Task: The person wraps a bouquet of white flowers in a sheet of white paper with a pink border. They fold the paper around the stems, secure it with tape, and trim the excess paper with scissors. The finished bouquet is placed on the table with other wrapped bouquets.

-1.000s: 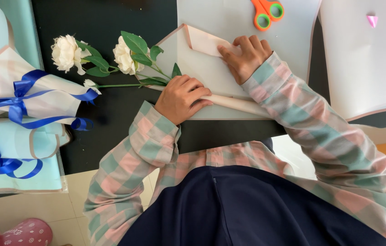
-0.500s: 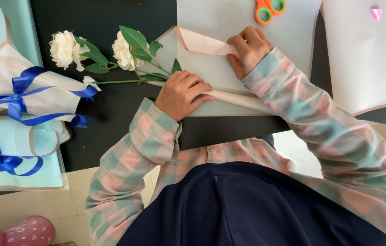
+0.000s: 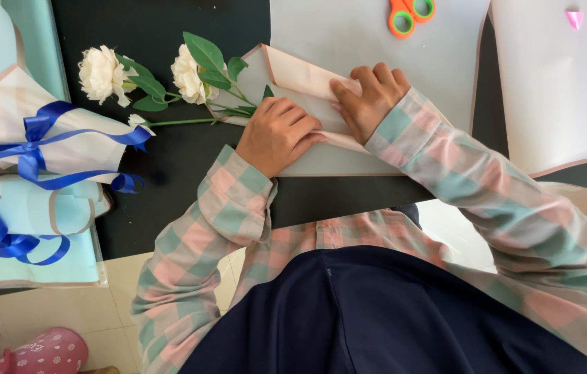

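Observation:
My left hand [image 3: 276, 133] presses flat on a folded sheet of pale grey-and-pink wrapping paper [image 3: 349, 55] on a black table. My right hand [image 3: 366, 100] rests on the fold beside it, fingers bent over the pink flap. Two white flowers [image 3: 103, 71] with green leaves lie on the table; their stems run under the folded paper at my left hand.
Orange scissors [image 3: 410, 12] lie at the top on the grey sheet. A second pale sheet [image 3: 557, 83] lies at the right. Two wrapped bouquets with blue ribbon [image 3: 30, 149] sit at the left. A pink shoe [image 3: 47, 353] shows on the floor.
My right hand slid left and down along the fold, closer to my left hand. The pink flap lies flatter over the stems.

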